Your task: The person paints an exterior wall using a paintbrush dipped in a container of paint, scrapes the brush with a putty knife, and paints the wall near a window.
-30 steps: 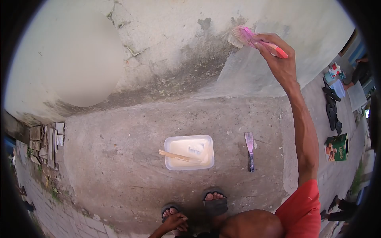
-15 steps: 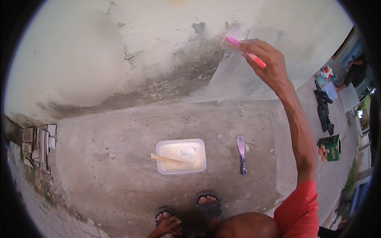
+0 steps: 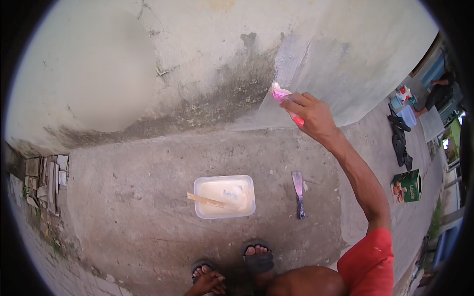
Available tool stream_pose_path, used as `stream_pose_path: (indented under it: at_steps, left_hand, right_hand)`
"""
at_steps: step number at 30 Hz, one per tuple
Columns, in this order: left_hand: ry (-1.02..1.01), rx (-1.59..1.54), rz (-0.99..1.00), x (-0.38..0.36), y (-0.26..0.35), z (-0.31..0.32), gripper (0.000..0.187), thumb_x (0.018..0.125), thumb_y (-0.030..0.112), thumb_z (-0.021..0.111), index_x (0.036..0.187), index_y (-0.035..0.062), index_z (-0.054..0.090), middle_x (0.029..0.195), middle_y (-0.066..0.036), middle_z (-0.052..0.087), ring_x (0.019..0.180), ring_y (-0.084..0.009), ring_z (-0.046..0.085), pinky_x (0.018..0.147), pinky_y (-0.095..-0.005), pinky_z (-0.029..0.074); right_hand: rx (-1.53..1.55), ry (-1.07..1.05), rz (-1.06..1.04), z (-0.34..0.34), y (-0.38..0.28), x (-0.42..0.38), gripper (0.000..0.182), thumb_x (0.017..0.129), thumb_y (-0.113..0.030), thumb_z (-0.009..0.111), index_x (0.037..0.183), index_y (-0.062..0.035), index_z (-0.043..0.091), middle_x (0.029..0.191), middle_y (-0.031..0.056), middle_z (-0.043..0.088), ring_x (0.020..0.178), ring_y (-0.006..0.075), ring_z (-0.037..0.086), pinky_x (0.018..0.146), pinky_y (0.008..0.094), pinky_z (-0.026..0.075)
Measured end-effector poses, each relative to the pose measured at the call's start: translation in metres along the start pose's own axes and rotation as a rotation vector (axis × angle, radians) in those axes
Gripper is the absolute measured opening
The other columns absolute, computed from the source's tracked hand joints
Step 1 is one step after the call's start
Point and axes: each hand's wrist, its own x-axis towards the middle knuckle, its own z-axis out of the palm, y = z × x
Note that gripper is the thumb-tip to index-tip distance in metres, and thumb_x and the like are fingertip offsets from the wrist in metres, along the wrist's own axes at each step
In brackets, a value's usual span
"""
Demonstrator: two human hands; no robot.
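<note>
Holds the left hand (image 3: 211, 282) near a black-sandalled foot (image 3: 201, 270), with fingers bent but too unclear to tell whether apart or together, below a translucent plastic tub (image 3: 224, 215) of cream-coloured mixture (image 3: 237, 189) and a wooden stick (image 3: 207, 200). Clamps a pink-and-red brush (image 3: 280, 93) at the stained pale wall (image 3: 197, 29), above a metal scraper (image 3: 297, 185), between right hand (image 3: 312, 116) fingers and thumb.

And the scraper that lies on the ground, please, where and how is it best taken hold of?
I would grip the scraper by its dark, narrow handle, coming down from above on the person's side and pinching across its long sides. It lies flat, handle end toward the person and wider blade toward the wall, so the handle is the nearer part.
</note>
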Motion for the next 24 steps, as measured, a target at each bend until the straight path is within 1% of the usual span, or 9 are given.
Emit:
stream_pose_path:
  at_steps: [4, 6, 9, 12, 15, 17, 21, 23, 24]
  left_hand:
    - [-0.024, 0.025, 0.004, 0.002, -0.006, -0.002, 0.032, 0.106, 0.024, 0.054, 0.121, -0.0036, 0.052, 0.1, -0.02, 0.072, 0.088, -0.0316, 0.075, 0.07, -0.0362, 0.065]
    - [-0.022, 0.025, 0.01, 0.004, -0.007, -0.003, 0.032, 0.106, 0.024, 0.054, 0.121, -0.0033, 0.052, 0.101, -0.02, 0.072, 0.088, -0.0317, 0.075, 0.07, -0.0363, 0.065]
    - [-0.041, 0.01, 0.005, 0.004, -0.008, -0.004, 0.031, 0.106, 0.024, 0.054, 0.121, -0.003, 0.052, 0.101, -0.02, 0.072, 0.088, -0.0317, 0.075, 0.07, -0.0365, 0.064]
    - [-0.036, 0.025, 0.013, 0.004, -0.007, -0.005, 0.032, 0.106, 0.024, 0.053, 0.122, -0.0031, 0.052, 0.101, -0.02, 0.072, 0.088, -0.0319, 0.075, 0.07, -0.0364, 0.064]
    - [-0.026, 0.04, 0.0, 0.002, -0.005, -0.004, 0.032, 0.106, 0.025, 0.054, 0.122, -0.0032, 0.053, 0.101, -0.021, 0.072, 0.088, -0.0321, 0.075, 0.071, -0.0363, 0.064]
    - [-0.012, -0.006, -0.001, 0.001, -0.003, -0.002, 0.032, 0.106, 0.025, 0.054, 0.121, -0.0031, 0.053, 0.101, -0.021, 0.072, 0.086, -0.0324, 0.075, 0.067, -0.0359, 0.064]
    - [0.005, 0.029, -0.043, -0.004, 0.007, 0.004, 0.034, 0.106, 0.025, 0.054, 0.124, -0.0029, 0.055, 0.102, -0.02, 0.072, 0.093, -0.031, 0.074, 0.079, -0.0356, 0.063]
    - [0.017, 0.001, 0.095, -0.004, 0.005, 0.007, 0.033, 0.103, 0.032, 0.059, 0.124, 0.0063, 0.053, 0.087, -0.018, 0.071, 0.069, -0.0292, 0.074, 0.056, -0.0379, 0.06]
    - [0.014, 0.006, 0.106, -0.001, 0.005, 0.006, 0.033, 0.103, 0.032, 0.059, 0.124, 0.0063, 0.053, 0.087, -0.018, 0.071, 0.069, -0.0292, 0.074, 0.056, -0.0379, 0.06]
  right_hand:
    - [-0.122, 0.368, 0.032, -0.088, 0.052, 0.055, 0.019, 0.086, -0.008, 0.071, 0.104, -0.0159, 0.072, 0.103, -0.0041, 0.071, 0.087, 0.0196, 0.069, 0.071, 0.032, 0.057]
    - [-0.308, 0.538, -0.05, -0.118, 0.069, 0.069, 0.026, 0.083, -0.008, 0.074, 0.107, -0.018, 0.073, 0.107, -0.0046, 0.071, 0.09, 0.0188, 0.069, 0.074, 0.0305, 0.058]
    - [-0.426, 0.574, -0.085, -0.103, 0.058, 0.056, 0.035, 0.079, -0.004, 0.074, 0.11, -0.0192, 0.072, 0.108, -0.004, 0.071, 0.093, 0.0182, 0.068, 0.074, 0.0297, 0.058]
    - [-0.403, 0.309, -0.067, -0.028, 0.034, 0.009, 0.033, 0.078, -0.007, 0.07, 0.111, -0.0162, 0.068, 0.121, -0.0025, 0.065, 0.101, 0.0184, 0.065, 0.075, 0.0298, 0.059]
    - [-0.271, 0.114, -0.044, 0.03, 0.017, -0.034, 0.033, 0.078, -0.006, 0.07, 0.109, -0.0143, 0.068, 0.115, -0.0016, 0.065, 0.096, 0.0201, 0.064, 0.077, 0.0324, 0.058]
    - [-0.013, -0.061, 0.056, 0.038, 0.017, -0.043, 0.034, 0.076, -0.002, 0.07, 0.108, -0.0143, 0.069, 0.109, -0.0007, 0.066, 0.092, 0.0224, 0.064, 0.075, 0.0349, 0.057]
    - [-0.048, 0.203, 0.077, -0.05, 0.042, 0.015, 0.025, 0.084, -0.005, 0.07, 0.106, -0.0149, 0.071, 0.104, -0.0018, 0.07, 0.089, 0.0214, 0.067, 0.073, 0.034, 0.056]
    - [-0.097, 0.281, 0.056, -0.102, 0.06, 0.048, 0.022, 0.086, -0.007, 0.07, 0.106, -0.0151, 0.071, 0.104, -0.002, 0.071, 0.089, 0.0208, 0.068, 0.074, 0.033, 0.056]
    - [-0.201, 0.439, -0.012, -0.126, 0.071, 0.064, 0.024, 0.086, -0.009, 0.073, 0.109, -0.0165, 0.072, 0.105, -0.0026, 0.072, 0.09, 0.0201, 0.068, 0.074, 0.0324, 0.057]
